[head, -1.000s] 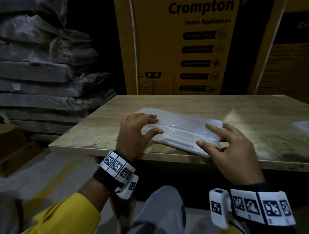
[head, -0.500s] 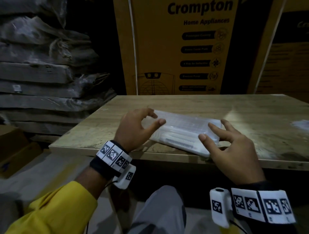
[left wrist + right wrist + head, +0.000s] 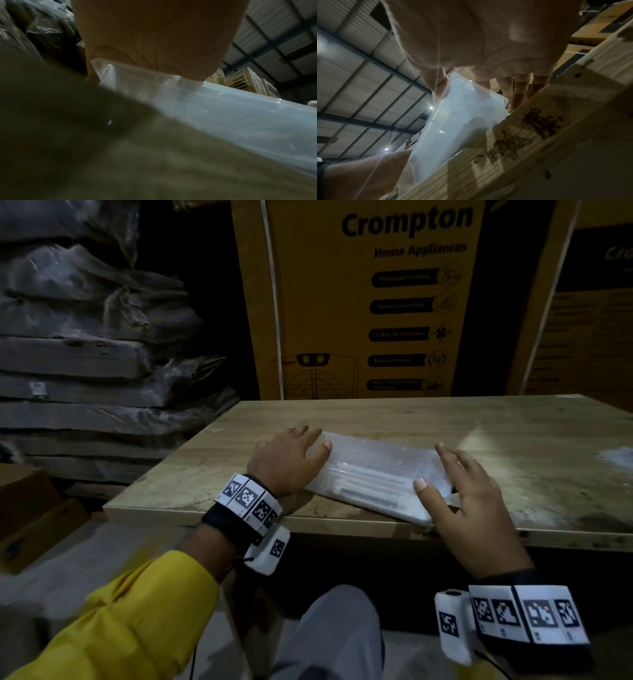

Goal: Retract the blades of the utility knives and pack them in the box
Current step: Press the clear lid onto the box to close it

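Note:
A closed translucent plastic box [image 3: 376, 470] lies slantwise near the front edge of the wooden table [image 3: 376, 416]. Long ribbed shapes show faintly through its lid; I cannot make out the utility knives clearly. My left hand [image 3: 313, 438] rests flat on the box's left end, thumb lying on the lid. In the left wrist view the palm [image 3: 154, 40] sits on the box's corner [image 3: 223, 108]. My right hand [image 3: 432, 465] lies over the right end, thumb on the lid and fingers spread. In the right wrist view its fingers [image 3: 518, 92] reach straight down past the box [image 3: 457, 115].
Large yellow Crompton cartons [image 3: 394, 302] stand behind the table. Wrapped stacked slabs [image 3: 85, 354] fill the left side. A whitish scrap [image 3: 616, 457] lies at the table's right edge. A brown carton [image 3: 30, 515] sits on the floor at left. My knee is below the table edge.
My left hand has gone from hovering with curled fingers to lying flat on the box's left end. My right hand has settled lower on the right end. The box has barely shifted.

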The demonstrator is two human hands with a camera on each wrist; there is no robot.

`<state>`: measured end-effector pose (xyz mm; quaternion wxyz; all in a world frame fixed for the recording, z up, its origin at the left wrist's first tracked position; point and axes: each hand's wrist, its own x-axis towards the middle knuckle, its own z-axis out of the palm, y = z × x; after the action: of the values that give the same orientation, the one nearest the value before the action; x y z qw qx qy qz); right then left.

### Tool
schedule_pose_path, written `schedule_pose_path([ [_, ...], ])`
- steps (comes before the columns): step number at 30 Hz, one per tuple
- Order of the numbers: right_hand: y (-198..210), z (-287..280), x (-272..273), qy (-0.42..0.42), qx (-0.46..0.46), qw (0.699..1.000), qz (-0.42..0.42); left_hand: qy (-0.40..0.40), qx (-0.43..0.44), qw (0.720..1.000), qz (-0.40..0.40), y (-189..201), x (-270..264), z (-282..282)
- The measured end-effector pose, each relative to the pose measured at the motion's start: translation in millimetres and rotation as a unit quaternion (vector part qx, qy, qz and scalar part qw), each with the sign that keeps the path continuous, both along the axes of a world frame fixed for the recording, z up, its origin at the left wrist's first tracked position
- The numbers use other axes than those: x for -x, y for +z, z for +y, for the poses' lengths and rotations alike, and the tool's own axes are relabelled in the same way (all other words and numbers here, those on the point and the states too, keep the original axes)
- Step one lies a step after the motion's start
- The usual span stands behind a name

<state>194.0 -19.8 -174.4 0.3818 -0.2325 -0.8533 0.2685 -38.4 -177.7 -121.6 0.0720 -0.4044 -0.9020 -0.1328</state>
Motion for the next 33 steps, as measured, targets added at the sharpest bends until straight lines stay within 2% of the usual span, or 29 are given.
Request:
schedule_pose_path([
  [9, -8.0, 16.9, 2.2, -0.002, 0.012, 1.000, -0.021, -0.029, 0.047, 0.998, -0.032, 11.7, 11.2, -3.8],
  [14, -8.2, 8.3, -0.6, 0.005, 0.026, 0.999, -0.027, -0.033, 0.022, 0.999, -0.031, 7.3, 7.7, -4.0],
  [19, -11.2, -11.4, 3.5, -0.003, 0.012, 1.000, 0.021, -0.028, -0.005, 0.999, -0.023, 0.0, 7.6, -6.0],
  [25, -9.6, -6.1, 0.8, -0.038, -0.059, 0.997, -0.019, -0.026, -0.013, 0.999, -0.033, -1.6, 12.8, -3.3],
  [27, -14.1, -7.5, 2.6, -0.057, -0.095, 0.994, 0.008, -0.024, -0.019, 0.999, -0.034, -2.2, 14.7, -2.4],
  [30, -23.9, -13.3, 7.6, -0.067, -0.164, 0.979, 0.099, -0.022, -0.018, 0.999, -0.030, -2.8, 15.2, -2.2],
  [33, -29.6, -12.2, 9.4, -0.063, -0.191, 0.969, 0.145, -0.025, -0.024, 0.999, -0.032, -2.3, 15.6, -2.1],
])
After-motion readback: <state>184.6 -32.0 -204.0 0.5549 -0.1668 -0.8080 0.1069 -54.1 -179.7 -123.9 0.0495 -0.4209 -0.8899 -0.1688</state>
